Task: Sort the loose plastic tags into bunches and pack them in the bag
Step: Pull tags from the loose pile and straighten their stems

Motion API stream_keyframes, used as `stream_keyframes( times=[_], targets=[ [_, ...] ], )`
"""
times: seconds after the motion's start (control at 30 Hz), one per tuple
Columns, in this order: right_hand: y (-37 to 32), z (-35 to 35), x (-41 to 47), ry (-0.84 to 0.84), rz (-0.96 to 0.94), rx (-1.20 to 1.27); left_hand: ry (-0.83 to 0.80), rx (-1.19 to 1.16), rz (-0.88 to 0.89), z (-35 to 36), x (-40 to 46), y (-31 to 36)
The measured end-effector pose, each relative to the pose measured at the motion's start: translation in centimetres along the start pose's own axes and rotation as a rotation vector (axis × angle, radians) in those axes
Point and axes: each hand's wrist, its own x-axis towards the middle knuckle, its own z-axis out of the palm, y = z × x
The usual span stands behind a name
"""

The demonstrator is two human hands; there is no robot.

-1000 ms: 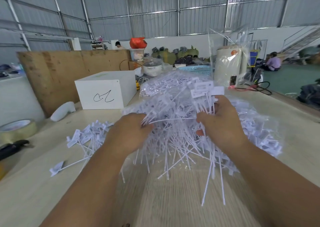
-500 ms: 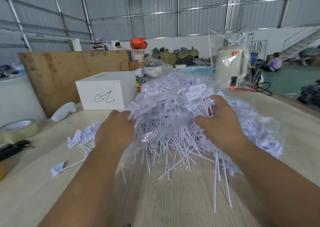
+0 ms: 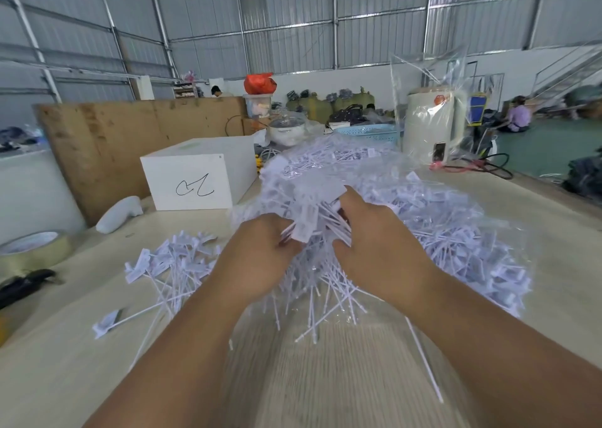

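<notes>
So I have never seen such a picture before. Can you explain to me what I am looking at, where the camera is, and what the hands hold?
There is no machine here. A person wears a camera on the head, so you look down along both arms. The left hand and the right hand both grip one bunch of tags, white plastic strips with flat heads. Behind them a large heap of tags lies on the table, with clear plastic film over parts of it. A smaller pile lies to the left. Further left are a white box, a tape roll and a dark tool.
</notes>
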Motion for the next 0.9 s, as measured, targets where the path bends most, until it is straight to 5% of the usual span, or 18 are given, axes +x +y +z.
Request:
stream_keyframes(
  times=[0.2,0.53,0.77,0.9],
  targets=[
    [0.4,0.8,-0.2,0.007,0.062,-0.223,-0.085,-0.223,-0.046,-0.2,-0.1,0.4],
    [0.8,0.8,-0.1,0.043,0.063,-0.267,-0.205,-0.301,-0.115,-0.6,-0.1,0.5],
    [1.6,0.4,-0.1,0.052,0.167,-0.252,-0.207,-0.27,-0.2,-0.5,0.1,0.1],
    [2.0,0.1,0.0,0.038,0.212,-0.202,-0.049,-0.117,-0.181,-0.7,0.4,-0.1]
  ],
)
